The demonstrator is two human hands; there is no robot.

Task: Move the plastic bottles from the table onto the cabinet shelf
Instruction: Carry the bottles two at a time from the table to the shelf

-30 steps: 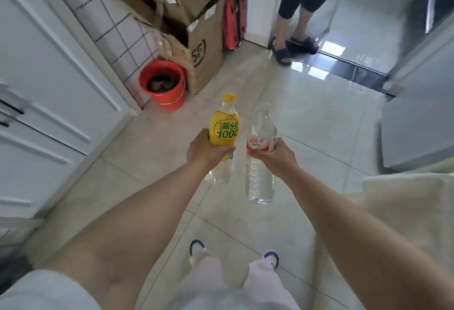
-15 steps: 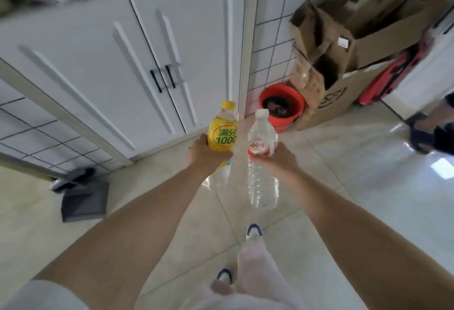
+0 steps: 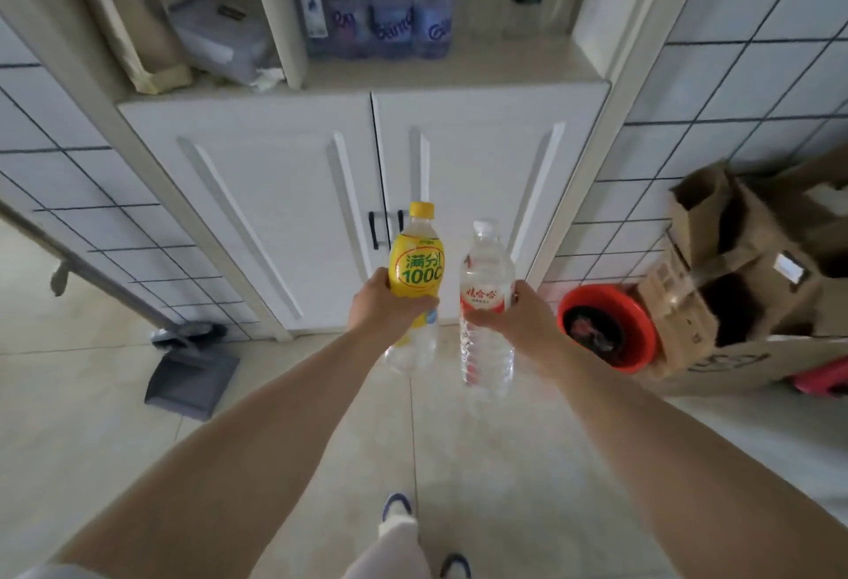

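My left hand (image 3: 381,305) grips a yellow-labelled bottle (image 3: 415,266) with a yellow cap, held upright in front of me. My right hand (image 3: 518,317) grips a clear water bottle (image 3: 486,303) with a red label and white cap, also upright, close beside the yellow one. Both are held out before the white cabinet's closed double doors (image 3: 298,211). Above the doors runs the open cabinet shelf (image 3: 504,67), where a pack of blue-wrapped bottles (image 3: 385,5) stands at the left and some room shows at the right.
A red bucket (image 3: 605,326) and torn cardboard boxes (image 3: 743,275) sit on the floor at the right. A grey dustpan (image 3: 192,376) with a long handle lies at the left. The shelf's left bay holds a plastic container (image 3: 220,41). Tiled walls flank the cabinet.
My view has swung left and up, so the cabinet now faces me squarely and its open shelf has come into sight. Both hands still hold their bottles out in front.
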